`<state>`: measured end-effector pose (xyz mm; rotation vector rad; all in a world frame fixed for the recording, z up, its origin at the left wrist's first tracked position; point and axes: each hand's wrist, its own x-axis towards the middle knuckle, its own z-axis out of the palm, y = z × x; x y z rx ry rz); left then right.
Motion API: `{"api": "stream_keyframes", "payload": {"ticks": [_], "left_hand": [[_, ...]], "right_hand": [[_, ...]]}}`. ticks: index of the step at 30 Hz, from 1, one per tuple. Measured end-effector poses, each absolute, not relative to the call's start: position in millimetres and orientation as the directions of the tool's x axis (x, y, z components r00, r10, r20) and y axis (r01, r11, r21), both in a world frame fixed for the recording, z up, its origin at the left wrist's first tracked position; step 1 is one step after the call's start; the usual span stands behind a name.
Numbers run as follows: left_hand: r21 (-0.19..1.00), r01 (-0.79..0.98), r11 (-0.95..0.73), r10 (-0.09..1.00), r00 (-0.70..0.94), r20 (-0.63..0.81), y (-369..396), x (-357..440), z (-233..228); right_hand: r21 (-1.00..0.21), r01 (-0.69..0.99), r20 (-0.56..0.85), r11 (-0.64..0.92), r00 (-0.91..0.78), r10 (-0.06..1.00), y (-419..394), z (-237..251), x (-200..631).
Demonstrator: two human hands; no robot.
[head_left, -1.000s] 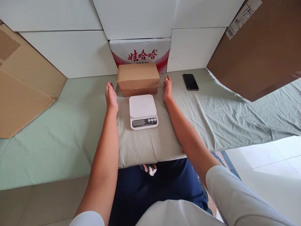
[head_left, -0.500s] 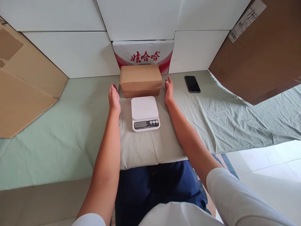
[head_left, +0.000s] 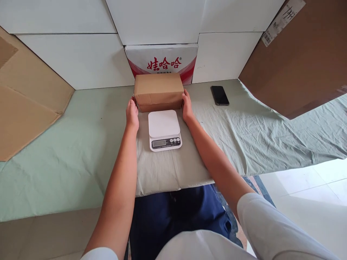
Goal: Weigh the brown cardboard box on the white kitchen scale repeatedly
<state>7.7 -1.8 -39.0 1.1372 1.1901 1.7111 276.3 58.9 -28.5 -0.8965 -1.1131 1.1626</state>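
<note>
A closed brown cardboard box [head_left: 159,90] rests on the cloth-covered table, behind a white digital kitchen scale [head_left: 164,124]. My left hand [head_left: 132,113] is against the box's left end, its fingertips partly hidden behind the edge. On the opposite end, my right hand [head_left: 187,105] presses its fingers to the side, so the box is held between both hands. Nothing lies on the scale's platform, and its small display looks blank.
A black phone [head_left: 219,95] lies to the right on the green cloth [head_left: 89,144]. Large cardboard panels stand at left [head_left: 29,104] and right [head_left: 295,61]. Behind the brown box are white panels [head_left: 76,61] and a white-and-red carton [head_left: 162,54] with Chinese lettering.
Both hands have closed in on the box from either side, the right one moving left to touch it. The view has shifted slightly; the box and scale appear to stay in place.
</note>
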Motion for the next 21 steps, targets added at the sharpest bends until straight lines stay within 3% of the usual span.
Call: {"api": "stream_keyframes", "payload": {"ticks": [4,10,21], "left_hand": [[0.952,-0.102,-0.288,0.917,-0.315,0.244,-2.2,9.6,-37.0],[0.953,-0.125,-0.276,0.917,-0.331,0.223,-2.6,15.9,-37.6],[0.924,-0.048,-0.378,0.873,-0.349,0.339,-25.8,18.4,-1.7]], "right_hand": [[-0.943,-0.189,0.284,0.274,-0.025,0.959,49.7,-21.1,271.2],[-0.956,-0.161,0.255,0.245,-0.042,0.966,42.2,-16.1,266.5],[-0.914,-0.096,0.404,0.393,-0.169,0.899,50.3,7.6,276.1]]}}
